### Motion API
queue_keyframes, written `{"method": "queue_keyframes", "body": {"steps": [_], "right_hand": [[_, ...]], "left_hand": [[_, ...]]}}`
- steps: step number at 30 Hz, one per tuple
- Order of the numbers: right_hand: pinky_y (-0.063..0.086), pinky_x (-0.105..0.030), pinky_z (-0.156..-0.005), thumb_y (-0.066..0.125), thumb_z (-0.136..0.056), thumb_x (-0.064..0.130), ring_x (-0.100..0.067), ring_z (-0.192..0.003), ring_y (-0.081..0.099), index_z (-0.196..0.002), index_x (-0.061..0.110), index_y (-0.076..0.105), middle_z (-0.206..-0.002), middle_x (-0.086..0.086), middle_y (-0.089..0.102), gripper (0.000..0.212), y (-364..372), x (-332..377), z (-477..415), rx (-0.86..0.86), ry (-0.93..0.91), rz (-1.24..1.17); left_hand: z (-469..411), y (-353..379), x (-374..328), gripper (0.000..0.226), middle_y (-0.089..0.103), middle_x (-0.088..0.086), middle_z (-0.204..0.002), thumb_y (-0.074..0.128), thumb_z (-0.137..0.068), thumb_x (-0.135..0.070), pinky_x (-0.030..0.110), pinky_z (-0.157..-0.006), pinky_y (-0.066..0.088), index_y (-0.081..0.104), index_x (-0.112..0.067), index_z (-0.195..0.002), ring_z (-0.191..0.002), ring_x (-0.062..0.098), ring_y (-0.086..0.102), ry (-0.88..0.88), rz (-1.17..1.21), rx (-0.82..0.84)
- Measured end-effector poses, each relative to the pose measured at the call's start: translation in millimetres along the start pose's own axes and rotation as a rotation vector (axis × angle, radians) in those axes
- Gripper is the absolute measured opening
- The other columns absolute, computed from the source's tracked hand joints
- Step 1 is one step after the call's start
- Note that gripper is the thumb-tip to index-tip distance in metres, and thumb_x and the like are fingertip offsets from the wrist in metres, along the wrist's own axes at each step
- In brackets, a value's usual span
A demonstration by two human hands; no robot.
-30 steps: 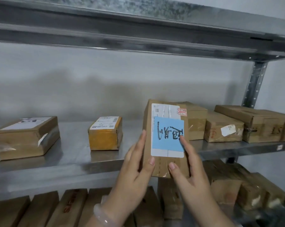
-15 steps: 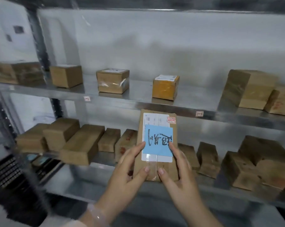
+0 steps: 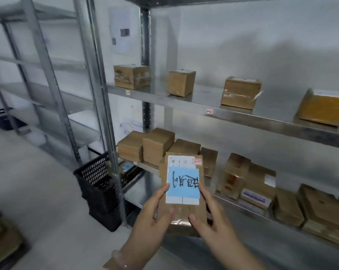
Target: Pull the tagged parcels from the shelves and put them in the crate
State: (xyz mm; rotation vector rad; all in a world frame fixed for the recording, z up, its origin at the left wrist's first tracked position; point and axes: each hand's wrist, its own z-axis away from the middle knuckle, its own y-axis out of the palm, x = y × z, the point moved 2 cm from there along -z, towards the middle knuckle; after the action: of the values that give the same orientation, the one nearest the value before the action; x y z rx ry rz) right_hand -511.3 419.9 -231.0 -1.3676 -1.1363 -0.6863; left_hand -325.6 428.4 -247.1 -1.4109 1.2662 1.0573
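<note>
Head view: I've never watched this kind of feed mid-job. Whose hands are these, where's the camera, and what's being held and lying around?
There is no machine here: a person wears one camera on the head, looking forward and down. The left hand and right hand together hold a brown parcel upright. It carries a white shipping label with a blue handwritten tag stuck over it. Behind it stands a metal shelf unit with more cardboard boxes on two levels. A black mesh crate sits on the floor to the left, beside the shelf post.
</note>
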Motion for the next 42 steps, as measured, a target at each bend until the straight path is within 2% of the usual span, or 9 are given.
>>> {"method": "queue_keyframes", "body": {"steps": [6, 12, 16, 19, 21, 25, 32, 37, 42], "right_hand": [[0.039, -0.032, -0.108, 0.067, -0.086, 0.040, 0.020, -0.125, 0.028, -0.130, 0.072, 0.020, -0.135, 0.043, 0.028, 0.072, 132.2, 19.6, -74.5, 0.133, 0.000, -0.026], [0.039, -0.025, -0.104, 0.061, -0.075, 0.068, 0.009, -0.133, 0.026, -0.133, 0.072, 0.014, -0.139, 0.042, 0.024, 0.075, 237.7, 37.1, -144.5, 0.278, 0.051, -0.066], [0.036, -0.026, -0.109, 0.065, -0.084, 0.050, 0.013, -0.128, 0.029, -0.132, 0.069, 0.019, -0.135, 0.041, 0.025, 0.069, 281.4, 35.1, -195.7, 0.327, 0.098, -0.063], [0.035, -0.018, -0.105, 0.065, -0.087, 0.039, 0.016, -0.126, 0.030, -0.140, 0.057, 0.024, -0.142, 0.029, 0.027, 0.069, 309.8, 23.8, -239.3, 0.329, 0.118, -0.033], [0.035, -0.018, -0.104, 0.065, -0.087, 0.039, 0.009, -0.130, 0.030, -0.143, 0.050, 0.024, -0.145, 0.027, 0.025, 0.070, 329.6, 13.6, -271.7, 0.329, 0.115, 0.013], [0.029, 0.003, -0.091, 0.065, -0.086, 0.038, 0.027, -0.120, 0.027, -0.140, 0.053, 0.024, -0.143, 0.024, 0.028, 0.069, 366.3, -5.2, -340.1, 0.383, 0.105, 0.018], [0.030, -0.022, -0.111, 0.063, -0.085, 0.050, 0.007, -0.134, 0.027, -0.146, 0.050, 0.020, -0.147, 0.028, 0.025, 0.074, 414.8, -35.4, -433.9, 0.485, 0.178, 0.083], [0.016, -0.006, -0.101, 0.061, -0.087, 0.052, 0.024, -0.125, 0.010, -0.138, 0.062, 0.019, -0.136, 0.043, 0.012, 0.066, 447.3, -68.0, -467.4, 0.493, 0.256, 0.116], [0.023, -0.034, -0.115, 0.057, -0.085, 0.060, 0.000, -0.140, 0.012, -0.138, 0.061, 0.012, -0.149, 0.028, 0.014, 0.069, 481.3, -99.1, -497.6, 0.450, 0.398, 0.199]], "left_hand": [[-33.2, -145.4, 41.1, 0.054, 0.058, -0.024, -0.129, 0.060, -0.093, -0.011, 0.019, -0.087, 0.052, 0.055, -0.057, -0.120, -0.118, -0.001, 0.056, -0.050, 0.013, -0.068], [-66.6, -255.0, 71.3, 0.046, 0.063, -0.025, -0.120, 0.068, -0.084, -0.022, 0.029, -0.083, 0.057, 0.054, -0.039, -0.125, -0.114, 0.006, 0.061, -0.140, 0.113, -0.082], [-98.8, -304.4, 101.2, 0.052, 0.059, -0.036, -0.112, 0.063, -0.090, -0.010, 0.024, -0.074, 0.058, 0.052, -0.046, -0.125, -0.107, -0.007, 0.060, -0.218, 0.099, -0.103], [-132.9, -330.9, 124.3, 0.054, 0.052, -0.022, -0.121, 0.059, -0.092, -0.005, 0.022, -0.071, 0.057, 0.053, -0.048, -0.124, -0.102, -0.003, 0.063, -0.288, 0.078, -0.135], [-159.4, -347.0, 140.4, 0.053, 0.049, -0.016, -0.125, 0.058, -0.092, -0.006, 0.024, -0.072, 0.058, 0.052, -0.049, -0.123, -0.103, 0.011, 0.064, -0.321, 0.064, -0.155], [-212.2, -381.0, 164.7, 0.050, 0.048, -0.010, -0.127, 0.055, -0.094, -0.009, 0.027, -0.079, 0.059, 0.049, -0.050, -0.123, -0.111, 0.016, 0.058, -0.373, 0.012, -0.186], [-292.6, -440.8, 215.4, 0.047, 0.045, -0.005, -0.128, 0.055, -0.095, -0.017, 0.035, -0.090, 0.056, 0.045, -0.054, -0.121, -0.116, 0.019, 0.053, -0.457, -0.116, -0.170], [-337.0, -484.6, 275.9, 0.049, 0.048, -0.003, -0.130, 0.058, -0.094, -0.014, 0.040, -0.099, 0.049, 0.044, -0.047, -0.127, -0.115, 0.016, 0.052, -0.488, -0.208, -0.108], [-383.7, -516.4, 352.6, 0.046, 0.048, -0.016, -0.119, 0.061, -0.093, -0.018, 0.006, -0.075, 0.047, 0.046, -0.049, -0.123, -0.103, -0.002, 0.053, -0.575, -0.170, -0.021]]}}
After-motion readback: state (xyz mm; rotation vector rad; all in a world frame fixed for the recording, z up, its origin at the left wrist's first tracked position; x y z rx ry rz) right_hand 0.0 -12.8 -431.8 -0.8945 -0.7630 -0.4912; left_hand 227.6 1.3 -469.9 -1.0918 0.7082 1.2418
